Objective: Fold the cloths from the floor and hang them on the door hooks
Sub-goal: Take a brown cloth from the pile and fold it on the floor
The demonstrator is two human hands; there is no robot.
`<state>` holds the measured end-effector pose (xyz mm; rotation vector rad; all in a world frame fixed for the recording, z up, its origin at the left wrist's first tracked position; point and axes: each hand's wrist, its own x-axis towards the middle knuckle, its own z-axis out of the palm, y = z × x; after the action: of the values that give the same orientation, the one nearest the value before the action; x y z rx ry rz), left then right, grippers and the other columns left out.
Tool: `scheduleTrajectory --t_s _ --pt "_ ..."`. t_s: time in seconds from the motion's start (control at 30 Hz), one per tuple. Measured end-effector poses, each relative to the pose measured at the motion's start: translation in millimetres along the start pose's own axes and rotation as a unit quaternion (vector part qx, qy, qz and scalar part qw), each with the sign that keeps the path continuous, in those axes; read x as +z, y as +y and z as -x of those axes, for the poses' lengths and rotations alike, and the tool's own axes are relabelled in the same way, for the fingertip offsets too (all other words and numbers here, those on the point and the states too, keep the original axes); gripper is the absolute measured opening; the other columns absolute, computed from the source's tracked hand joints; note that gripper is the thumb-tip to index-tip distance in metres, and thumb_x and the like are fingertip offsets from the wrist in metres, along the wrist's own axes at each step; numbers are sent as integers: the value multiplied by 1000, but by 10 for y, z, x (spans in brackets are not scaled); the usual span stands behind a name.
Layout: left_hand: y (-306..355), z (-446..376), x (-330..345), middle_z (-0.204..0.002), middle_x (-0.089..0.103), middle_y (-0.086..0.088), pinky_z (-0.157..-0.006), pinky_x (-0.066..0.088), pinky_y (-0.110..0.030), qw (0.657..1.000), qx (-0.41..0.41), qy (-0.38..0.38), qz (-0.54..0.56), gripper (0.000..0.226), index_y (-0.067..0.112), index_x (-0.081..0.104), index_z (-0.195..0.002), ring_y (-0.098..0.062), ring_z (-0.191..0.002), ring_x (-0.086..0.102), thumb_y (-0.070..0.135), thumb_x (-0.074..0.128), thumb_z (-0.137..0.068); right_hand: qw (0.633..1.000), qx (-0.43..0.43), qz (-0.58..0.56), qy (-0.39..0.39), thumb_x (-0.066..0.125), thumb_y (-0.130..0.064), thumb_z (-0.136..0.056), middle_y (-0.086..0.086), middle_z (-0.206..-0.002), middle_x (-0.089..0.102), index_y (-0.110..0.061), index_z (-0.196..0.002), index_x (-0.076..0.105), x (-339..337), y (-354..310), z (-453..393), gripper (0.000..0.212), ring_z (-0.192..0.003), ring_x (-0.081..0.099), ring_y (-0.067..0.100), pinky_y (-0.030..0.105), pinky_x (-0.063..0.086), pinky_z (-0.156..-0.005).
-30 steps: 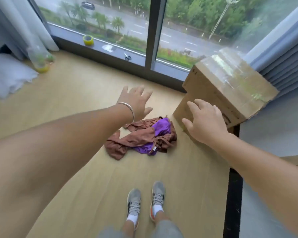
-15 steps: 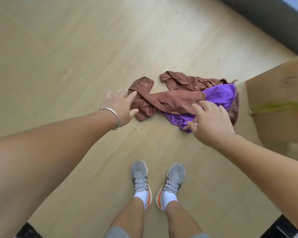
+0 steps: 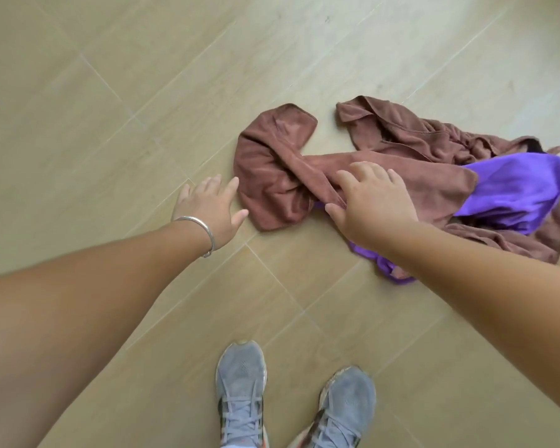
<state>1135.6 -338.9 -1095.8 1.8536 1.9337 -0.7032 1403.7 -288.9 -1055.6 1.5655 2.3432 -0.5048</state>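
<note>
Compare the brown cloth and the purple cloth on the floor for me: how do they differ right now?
The brown cloth is matte and towel-like; the purple cloth is smooth and shiny. The brown cloth sprawls wider and shows more; the purple cloth is partly buried under it. The right hand is over the brown cloth, not the purple cloth's main patch. Both lie crumpled, unfolded, tangled together.

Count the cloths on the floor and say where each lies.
2: a brown cloth sprawled ahead of both hands, and a purple cloth tangled in it at its right end. More may be hidden underneath.
</note>
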Motion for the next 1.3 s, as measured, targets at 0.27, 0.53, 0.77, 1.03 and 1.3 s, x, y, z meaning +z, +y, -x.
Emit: scheduleTrajectory --t_s 0.27,0.53,0.77,1.03,1.3 --pt "-212 -1324 188 -159 19 -7 -114 20 -51 991 -78 80 71 79 27 18 -152 -26 -143 23 72 18 -87 995 6 40 86 47 -49 -92 9 -145 39 -18 -134 46 358 133 -1422 52 -137 29 28 48 23 -112" --pt "-89 -1855 336 -159 21 4 -116 17 -48 985 -18 128 114 37 41 59 -122 -19 -146 14 54 47 -90 991 -3 86 100 53 -43 -93 6 -145 40 -19 -126 55 804 105 -2361 41 -143 19 26 44 22 -112" --pt "-309 -1160 -72 -155 30 12 -115 17 -47 965 5 193 180 28 35 68 -114 -13 -146 16 28 48 -96 971 -58 31 232 55 -24 -90 1 -107 64 -17 -93 72 96 -37 -1789 19 -119 45 26 36 27 -102" --pt "-1328 345 -1593 -149 42 5 -109 28 -45 947 -13 268 175 26 31 71 -111 -19 -142 31 22 53 -94 951 -76 -25 299 58 -23 -87 0 -108 64 -22 -92 70 -2193 -998 -1083 14 -115 46 25 35 29 -94" --pt "-2846 1965 -3288 -149 43 2 -110 27 -45 926 -109 332 144 31 35 67 -119 -21 -140 33 22 54 -94 927 -171 -52 330 57 -16 -82 0 -107 62 -20 -92 68 -4406 -2580 -530 16 -115 46 25 34 29 -92"
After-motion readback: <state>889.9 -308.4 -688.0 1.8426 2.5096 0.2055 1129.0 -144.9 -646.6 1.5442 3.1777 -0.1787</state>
